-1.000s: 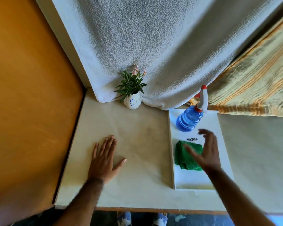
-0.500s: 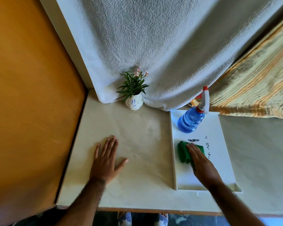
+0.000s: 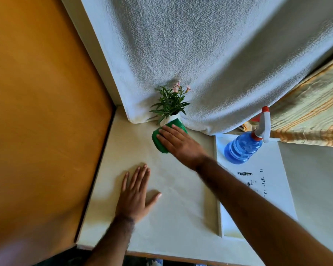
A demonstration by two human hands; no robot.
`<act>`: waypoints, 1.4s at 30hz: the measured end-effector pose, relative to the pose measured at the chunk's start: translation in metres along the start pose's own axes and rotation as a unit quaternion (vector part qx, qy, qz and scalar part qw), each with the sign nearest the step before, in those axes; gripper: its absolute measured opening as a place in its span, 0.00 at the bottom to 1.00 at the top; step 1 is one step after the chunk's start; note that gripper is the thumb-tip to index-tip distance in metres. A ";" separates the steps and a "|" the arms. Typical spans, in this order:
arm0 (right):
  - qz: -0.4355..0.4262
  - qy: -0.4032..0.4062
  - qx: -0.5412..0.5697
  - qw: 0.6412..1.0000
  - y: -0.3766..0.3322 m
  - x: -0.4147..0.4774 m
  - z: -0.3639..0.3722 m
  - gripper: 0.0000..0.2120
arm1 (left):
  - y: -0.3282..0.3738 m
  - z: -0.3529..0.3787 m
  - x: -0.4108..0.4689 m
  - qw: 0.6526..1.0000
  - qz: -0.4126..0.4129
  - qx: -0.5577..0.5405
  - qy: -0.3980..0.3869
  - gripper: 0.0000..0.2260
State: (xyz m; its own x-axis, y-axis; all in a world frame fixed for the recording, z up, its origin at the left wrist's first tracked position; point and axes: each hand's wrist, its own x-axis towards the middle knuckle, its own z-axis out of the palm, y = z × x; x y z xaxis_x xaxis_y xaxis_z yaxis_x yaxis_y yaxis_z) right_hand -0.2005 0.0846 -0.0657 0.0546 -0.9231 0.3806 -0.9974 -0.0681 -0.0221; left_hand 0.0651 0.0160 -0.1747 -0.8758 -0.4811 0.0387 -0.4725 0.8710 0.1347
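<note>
A folded green cloth (image 3: 158, 141) lies on the cream table (image 3: 181, 208) at the back, just in front of the small white vase with a green plant (image 3: 170, 104). My right hand (image 3: 178, 143) presses flat on the cloth with straight fingers, the arm reaching across from the right. My left hand (image 3: 135, 194) rests flat on the table nearer to me, fingers spread, holding nothing. A blue spray bottle (image 3: 242, 147) with a white and red trigger stands at the far end of the white tray (image 3: 273, 189).
A white towel (image 3: 210, 64) hangs behind the table and touches its back edge. A striped yellow fabric (image 3: 315, 112) hangs at the right. An orange wall (image 3: 37, 112) borders the table's left side. Dark specks mark the tray.
My right hand has carried the green cloth off the tray, leftward and away, to the table in front of the vase. The left hand has stayed flat in place.
</note>
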 end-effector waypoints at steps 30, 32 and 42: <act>0.008 -0.037 0.104 0.994 0.037 0.011 0.033 0.19 | -0.002 0.001 -0.001 1.000 -0.003 0.011 -0.001 0.43; 0.026 -0.050 0.129 0.990 0.036 0.009 0.036 0.23 | -0.002 0.001 -0.001 1.000 -0.004 0.015 0.000 0.43; 0.089 -0.064 0.200 0.974 0.026 -0.011 0.045 0.26 | -0.004 0.002 -0.003 1.000 -0.003 0.006 -0.007 0.43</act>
State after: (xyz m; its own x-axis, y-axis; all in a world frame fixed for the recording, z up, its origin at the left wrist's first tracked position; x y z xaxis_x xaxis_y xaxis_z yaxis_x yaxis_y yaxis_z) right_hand -0.2253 0.0756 -0.1124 -0.0875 -0.9715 0.2201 -0.8947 -0.0205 -0.4463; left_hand 0.0694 0.0141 -0.1774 -0.8742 -0.4850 0.0237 -0.4789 0.8692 0.1232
